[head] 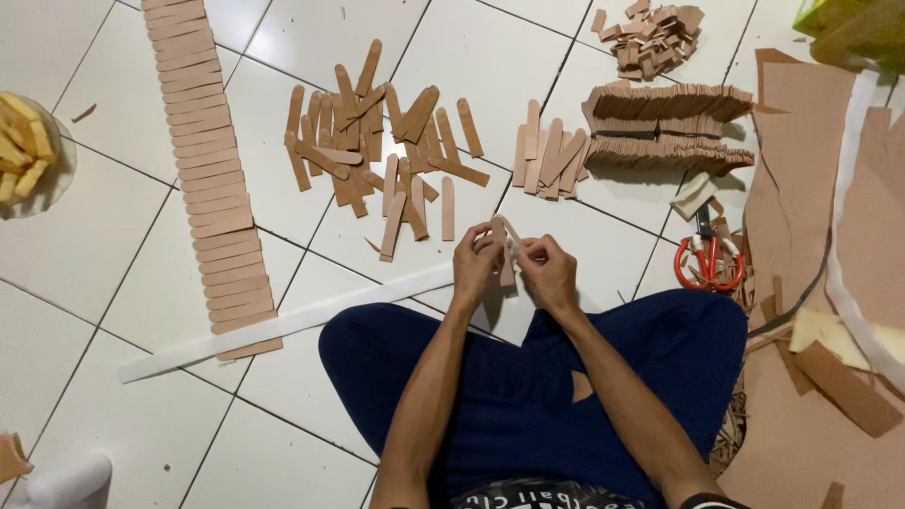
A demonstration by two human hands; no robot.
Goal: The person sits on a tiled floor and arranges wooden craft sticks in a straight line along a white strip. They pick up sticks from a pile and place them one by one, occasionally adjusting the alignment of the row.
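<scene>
Gently pinch the tan strip (505, 253), gripped between left hand (474, 267) and right hand (549, 271) just above the lap, at 6 o'clock of the strip pile (377, 151), and peel evenly from its top end.

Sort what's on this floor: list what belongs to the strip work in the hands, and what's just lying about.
In the work: left hand, right hand, brown strip held between them, loose strip pile, laid-out strip row, white tape.

Lying about: red scissors, bowl of yellow pieces, brown sheets.
</scene>
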